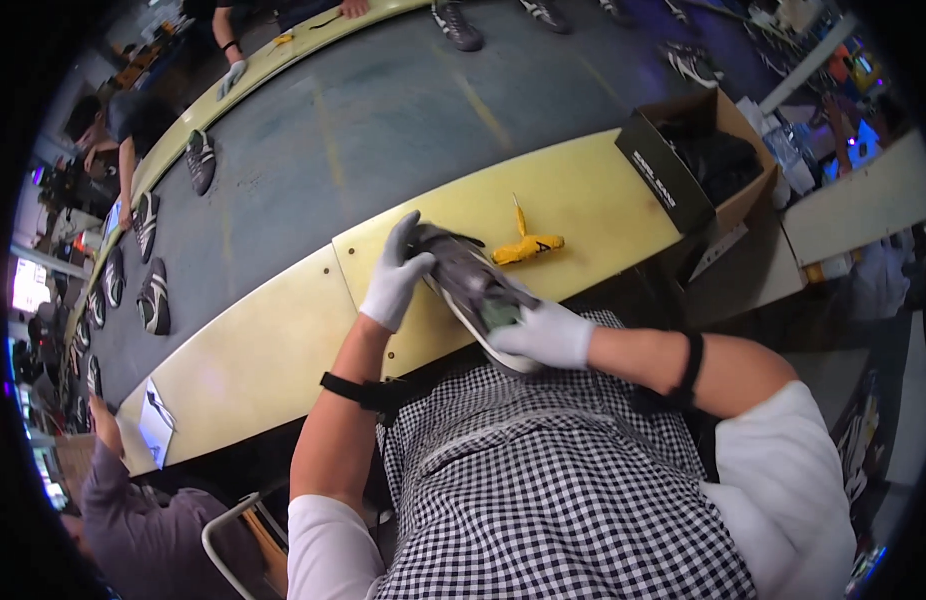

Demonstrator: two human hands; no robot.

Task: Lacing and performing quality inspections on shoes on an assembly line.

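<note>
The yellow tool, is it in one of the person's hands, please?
No, the yellow tool lies on the bench beside the shoe.

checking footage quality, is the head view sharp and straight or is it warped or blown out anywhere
Head view: fisheye bends the yellow bench edge and blacks the corners; the shoe between left hand and right hand is slightly motion-soft; screens at the left rim glare white.

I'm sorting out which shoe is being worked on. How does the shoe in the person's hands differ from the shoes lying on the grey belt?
The held shoe is gripped by both gloved hands, left hand at one end and right hand at the other, over the yellow bench edge. The belt shoes lie untouched in a row. The held shoe is tilted; the belt shoes rest flat. Both are grey sneakers.
</note>
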